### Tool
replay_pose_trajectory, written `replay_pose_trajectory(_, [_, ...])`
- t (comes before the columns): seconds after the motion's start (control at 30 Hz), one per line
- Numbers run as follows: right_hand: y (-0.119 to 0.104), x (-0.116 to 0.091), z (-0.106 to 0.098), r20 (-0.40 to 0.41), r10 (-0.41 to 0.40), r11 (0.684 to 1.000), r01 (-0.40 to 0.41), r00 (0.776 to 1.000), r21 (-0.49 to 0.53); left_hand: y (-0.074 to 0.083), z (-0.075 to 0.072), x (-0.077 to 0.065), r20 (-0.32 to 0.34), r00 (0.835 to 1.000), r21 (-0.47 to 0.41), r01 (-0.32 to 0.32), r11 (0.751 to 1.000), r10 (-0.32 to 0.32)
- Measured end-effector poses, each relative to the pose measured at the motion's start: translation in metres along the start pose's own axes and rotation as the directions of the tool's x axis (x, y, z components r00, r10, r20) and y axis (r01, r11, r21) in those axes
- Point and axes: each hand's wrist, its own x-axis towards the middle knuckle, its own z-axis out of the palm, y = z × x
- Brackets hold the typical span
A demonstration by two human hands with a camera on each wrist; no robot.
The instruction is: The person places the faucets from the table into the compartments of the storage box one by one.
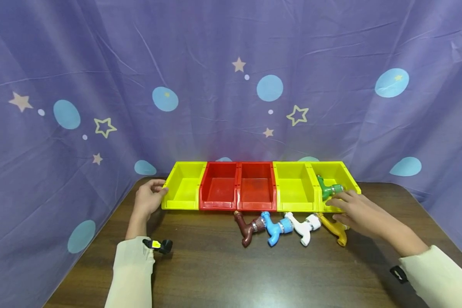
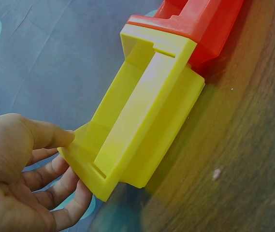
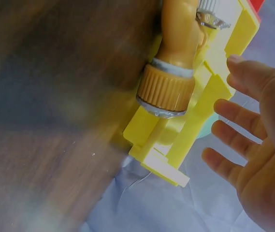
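My left hand pinches the side wall of the leftmost yellow bin, thumb over the rim and fingers along the outside. At the other end of the row, my right hand hovers by the front of the rightmost yellow bin, its fingers spread and holding nothing. Inside that bin lies a green tap, close to the right fingertips. Below the hand a yellow tap lies on the table, its ribbed knob large in the right wrist view and its far end partly covered by the hand in the head view.
Between the end bins stand two red bins and another yellow bin. A white tap, a blue tap and a dark brown tap lie before the row on the wooden table. Behind hangs a purple curtain.
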Motion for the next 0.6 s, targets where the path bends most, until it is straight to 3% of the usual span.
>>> replay_pose_trajectory(0.17, [-0.007, -0.006, 0.001, -0.012, -0.065, 0.998, 0.065, 0.998, -0.014, 0.000, 0.000, 0.001, -0.002, 1.000, -0.001, -0.005, 1.000, 0.005])
replay_pose_trajectory(0.4, [-0.015, -0.017, 0.004, 0.098, -0.048, 0.999, 0.045, 0.994, 0.027, -0.002, 0.000, 0.001, 0.003, 1.000, -0.006, -0.005, 1.000, 0.005])
replay_pose_trajectory(0.6, [-0.014, -0.023, 0.010, 0.114, -0.069, 0.997, 0.066, 0.991, 0.031, -0.001, -0.001, 0.001, 0.007, 1.000, -0.012, -0.007, 1.000, 0.007])
